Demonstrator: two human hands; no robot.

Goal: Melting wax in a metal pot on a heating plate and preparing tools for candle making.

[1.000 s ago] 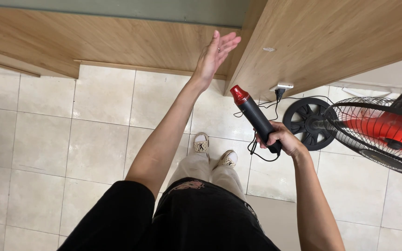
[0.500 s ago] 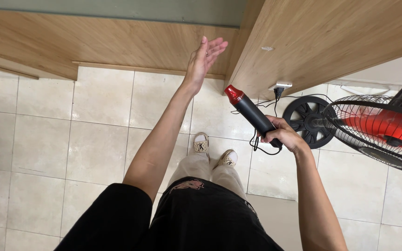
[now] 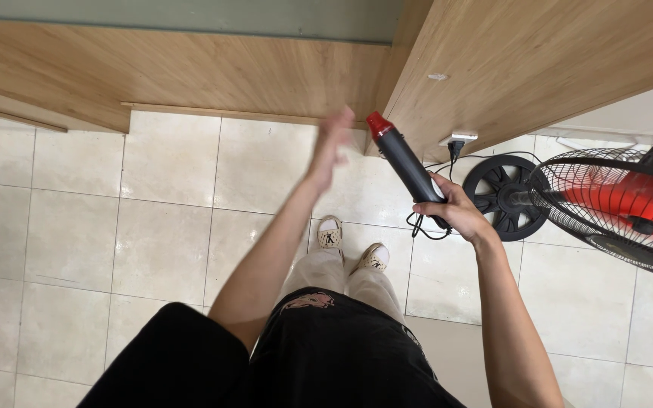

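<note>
My right hand [image 3: 451, 210] grips the rear of a black heat gun with a red nozzle [image 3: 406, 162], which points up and to the left toward the wooden cabinet. Its black cord [image 3: 420, 227] dangles below my hand. My left hand [image 3: 332, 143] is blurred in motion, held out in front of the nozzle, empty, with its fingers extended over the tiled floor near the cabinet base.
A wooden cabinet [image 3: 523, 68] runs along the top and right, with a plug in a socket [image 3: 456, 140] on its side. A standing fan with red blades [image 3: 621, 208] and its round black base [image 3: 502, 198] is at the right. My feet [image 3: 349, 245] stand on beige tiles.
My left hand has dropped down from the cabinet face toward the floor and is blurred. My right hand has raised the heat gun and tilted it more upright.
</note>
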